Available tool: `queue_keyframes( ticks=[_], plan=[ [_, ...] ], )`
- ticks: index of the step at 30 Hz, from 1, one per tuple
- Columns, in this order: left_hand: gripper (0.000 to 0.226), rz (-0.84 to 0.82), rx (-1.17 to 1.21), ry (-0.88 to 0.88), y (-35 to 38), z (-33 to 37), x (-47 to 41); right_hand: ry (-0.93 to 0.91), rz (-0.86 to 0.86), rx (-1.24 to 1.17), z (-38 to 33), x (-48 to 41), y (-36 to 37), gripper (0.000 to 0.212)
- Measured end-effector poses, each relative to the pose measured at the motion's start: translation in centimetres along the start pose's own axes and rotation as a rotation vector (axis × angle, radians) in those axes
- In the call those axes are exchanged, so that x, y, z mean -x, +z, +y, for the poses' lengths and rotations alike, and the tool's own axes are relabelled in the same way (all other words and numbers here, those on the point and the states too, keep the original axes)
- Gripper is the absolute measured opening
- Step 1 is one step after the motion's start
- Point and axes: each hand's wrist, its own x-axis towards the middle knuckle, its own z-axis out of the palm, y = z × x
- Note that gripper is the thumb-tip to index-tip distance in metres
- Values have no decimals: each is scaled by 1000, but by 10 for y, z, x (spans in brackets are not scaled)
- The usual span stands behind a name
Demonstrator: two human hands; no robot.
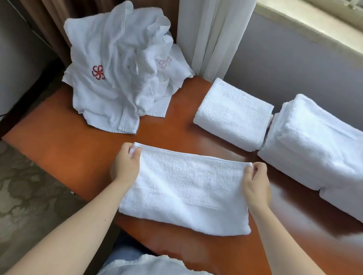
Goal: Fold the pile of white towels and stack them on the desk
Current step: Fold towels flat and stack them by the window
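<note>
Towel (188, 187), soft, light and limp terry, lies half-folded on the table (63, 145); left hand (126, 165) and right hand (257, 183) each pinch a far corner, probably the best hold for folding.

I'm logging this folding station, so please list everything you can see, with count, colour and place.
flat towel: one, white, desk's near edge, centre
unfolded towel pile: one heap, white with a red emblem, desk's far left corner
folded towel: one, white, far middle
towel stack: one, white, right of it
further towels: count unclear, white, right edge
desk: one, red-brown
brown curtain: one, behind pile
white curtain: one, beside it
carpet: grey-green, left
left hand: pinches flat towel's far left corner
right hand: pinches far right corner
</note>
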Motion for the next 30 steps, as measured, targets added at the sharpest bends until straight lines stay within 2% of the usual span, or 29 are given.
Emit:
queue_keyframes(
  ticks=[4, 8, 12, 17, 21, 27, 30],
  plan=[
    [27, -111, -144, -74, 4, -2, -13, 70, -80, 63, 0, -7, 6, 16],
    [25, -166, -229, -127, 2, -3, -15, 132, -212, 70, 2, -11, 12, 43],
    [32, -292, -254, -220, -4, -1, -17, 204, -270, -28, 3, -14, 17, 46],
    [22, -395, -186, -268, -4, 0, -18, 232, -305, -128, 7, -16, 16, 31],
    [20, -322, 1, -248, -6, 2, -10, 267, -391, -293, 4, -12, 3, 22],
    [19, -165, 226, -191, -18, 20, 0, 40, -664, -423, -9, -2, -24, 28],
    [18, -65, 363, -193, -31, 38, 2, -45, -576, -386, -17, 2, -40, 34]
  ],
)
